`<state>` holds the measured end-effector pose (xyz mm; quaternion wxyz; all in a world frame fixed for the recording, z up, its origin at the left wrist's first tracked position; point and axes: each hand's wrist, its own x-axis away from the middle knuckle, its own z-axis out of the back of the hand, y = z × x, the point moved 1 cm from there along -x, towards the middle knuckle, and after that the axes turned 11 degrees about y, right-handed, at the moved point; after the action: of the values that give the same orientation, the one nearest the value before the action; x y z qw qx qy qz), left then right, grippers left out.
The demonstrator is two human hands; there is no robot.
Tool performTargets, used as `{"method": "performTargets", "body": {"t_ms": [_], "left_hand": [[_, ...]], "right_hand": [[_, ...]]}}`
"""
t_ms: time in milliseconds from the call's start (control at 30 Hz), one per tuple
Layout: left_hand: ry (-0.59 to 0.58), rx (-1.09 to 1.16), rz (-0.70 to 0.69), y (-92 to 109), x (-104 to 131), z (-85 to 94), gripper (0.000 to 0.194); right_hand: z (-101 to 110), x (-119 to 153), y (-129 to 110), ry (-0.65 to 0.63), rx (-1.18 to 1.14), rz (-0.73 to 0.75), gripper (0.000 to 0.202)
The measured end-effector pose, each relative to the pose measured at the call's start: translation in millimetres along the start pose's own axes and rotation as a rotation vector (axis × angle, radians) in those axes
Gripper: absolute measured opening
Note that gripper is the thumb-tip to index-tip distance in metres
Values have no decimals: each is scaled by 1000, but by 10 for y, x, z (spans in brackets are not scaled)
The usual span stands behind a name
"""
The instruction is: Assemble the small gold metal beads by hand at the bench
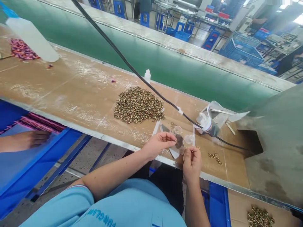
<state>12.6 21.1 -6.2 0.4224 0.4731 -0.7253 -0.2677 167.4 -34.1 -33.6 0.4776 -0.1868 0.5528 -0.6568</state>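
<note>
My left hand (163,144) is closed in a pinch, thumb against fingertips, with a tiny pale thing at the tips that is too small to name. To its right, my right hand (192,160) is also pinched shut, and what its fingers hold cannot be made out. Both hands are just above the table's near edge, apart from each other. Between and beyond them are a round clear dish (178,130) and a small clear cup (189,139). A large heap of small gold-and-dark metal-looking pieces (139,105) lies up and left of my hands.
A black cable (123,56) crosses above the table. Several gold pieces (215,158) lie at right, near a white-wrapped device (205,121). A small white bottle (147,76) stands behind the heap. At left are a large bottle (33,37) and another person's hand (39,138) over a blue tray.
</note>
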Motion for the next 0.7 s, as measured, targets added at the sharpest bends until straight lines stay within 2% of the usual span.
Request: {"method": "performTargets", "body": {"t_ms": [167,567,633,700], "left_hand": [[-44,21,54,-38,28,-37,30],[-70,-44,-6,-79,50,11,26],[-69,-53,15,-76,59,13,26],[-60,-61,40,-77,63,13,27]], "right_hand": [[-1,-20,-75,-31,-37,-39,23],[14,-49,-119,-83,-95,-141,24],[36,-68,-154,-82,-75,-135,24],[89,-119,-188,-69,17,-62,22]]}}
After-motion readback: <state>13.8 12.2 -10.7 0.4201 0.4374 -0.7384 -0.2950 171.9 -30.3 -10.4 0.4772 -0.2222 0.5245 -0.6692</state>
